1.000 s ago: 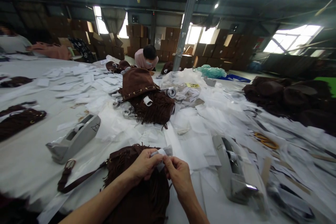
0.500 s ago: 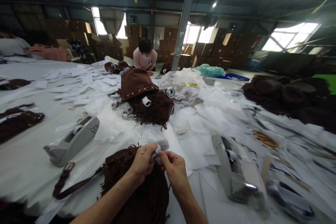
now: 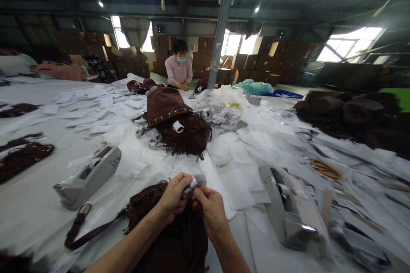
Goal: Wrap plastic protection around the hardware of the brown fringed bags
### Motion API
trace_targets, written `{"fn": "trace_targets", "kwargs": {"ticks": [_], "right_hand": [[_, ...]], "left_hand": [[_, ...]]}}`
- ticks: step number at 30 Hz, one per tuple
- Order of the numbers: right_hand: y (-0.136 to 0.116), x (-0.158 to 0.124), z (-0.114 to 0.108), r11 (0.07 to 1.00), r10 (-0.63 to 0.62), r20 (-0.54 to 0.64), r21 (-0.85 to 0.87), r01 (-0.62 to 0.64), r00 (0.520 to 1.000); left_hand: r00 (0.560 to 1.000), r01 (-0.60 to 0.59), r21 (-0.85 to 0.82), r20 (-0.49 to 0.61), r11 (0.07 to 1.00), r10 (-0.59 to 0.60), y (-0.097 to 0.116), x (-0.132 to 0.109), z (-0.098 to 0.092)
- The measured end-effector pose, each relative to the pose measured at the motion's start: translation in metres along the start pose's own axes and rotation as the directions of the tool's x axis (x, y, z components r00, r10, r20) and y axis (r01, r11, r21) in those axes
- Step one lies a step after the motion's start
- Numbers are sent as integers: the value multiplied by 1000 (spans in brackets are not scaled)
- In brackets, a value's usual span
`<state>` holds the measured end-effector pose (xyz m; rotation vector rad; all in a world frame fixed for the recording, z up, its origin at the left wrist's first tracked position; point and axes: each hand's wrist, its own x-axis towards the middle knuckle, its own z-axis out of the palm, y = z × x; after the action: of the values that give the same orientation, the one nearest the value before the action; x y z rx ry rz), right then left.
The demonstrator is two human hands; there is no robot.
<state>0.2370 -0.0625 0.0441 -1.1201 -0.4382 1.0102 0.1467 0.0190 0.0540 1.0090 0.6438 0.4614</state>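
Note:
A brown fringed bag lies on the table in front of me, partly covered by my forearms. Its strap with a metal buckle trails off to the left. Above the bag's top, a small white-grey wrapped bundle is pinched by my left hand, whose fingers curl around its left side. My right hand grips the lower right side of that bundle with thumb and fingertips. What lies inside the wrapping is hidden.
Grey tape dispensers stand at left and right. Beyond are stacked brown bags, loose white sheets and orange-handled scissors. More dark bags are heaped at right. A person in pink works across the table.
My fingers have shifted slightly on the wrapped bundle, with both hands staying close together. Across the table, the person has straightened up a little. The view has tilted slightly upward.

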Motion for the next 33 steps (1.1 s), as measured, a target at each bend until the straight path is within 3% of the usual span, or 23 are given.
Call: {"fn": "trace_targets", "kwargs": {"ticks": [9, 12, 15, 18, 20, 24, 27, 30, 33], "right_hand": [[5, 5, 7, 999, 21, -104, -41, -25, 994], [7, 7, 5, 984, -31, -107, -178, 11, 994], [7, 9, 2, 904, -152, -71, -413, 110, 986], [6, 10, -3, 715, -320, -12, -659, 233, 947], [4, 13, -8, 510, -452, 42, -808, 296, 891], [-3, 24, -17, 42, -648, 265, -924, 381, 714], [-13, 33, -18, -191, -709, 421, -887, 420, 566], [-24, 40, -16, -374, -643, 616, -772, 515, 455], [-30, 47, -14, -511, -410, 824, -563, 649, 392]], "left_hand": [[1000, -11, 47, -14, 999, 11, 11, -2, -2], [1000, 2, 69, -25, 998, 0, 13, -2, -4], [999, 18, 92, -33, 996, -15, 13, -2, -4], [999, 26, 126, -45, 992, -21, 14, -1, -1], [999, 37, 133, -41, 990, -32, 16, -1, 2], [997, 81, 120, -17, 990, -79, 18, 0, 11], [992, 120, 115, -58, 986, -114, 16, 2, 14], [985, 160, 113, -88, 981, -150, 12, 4, 15], [974, 204, 113, -120, 972, -190, 10, 5, 15]]}}
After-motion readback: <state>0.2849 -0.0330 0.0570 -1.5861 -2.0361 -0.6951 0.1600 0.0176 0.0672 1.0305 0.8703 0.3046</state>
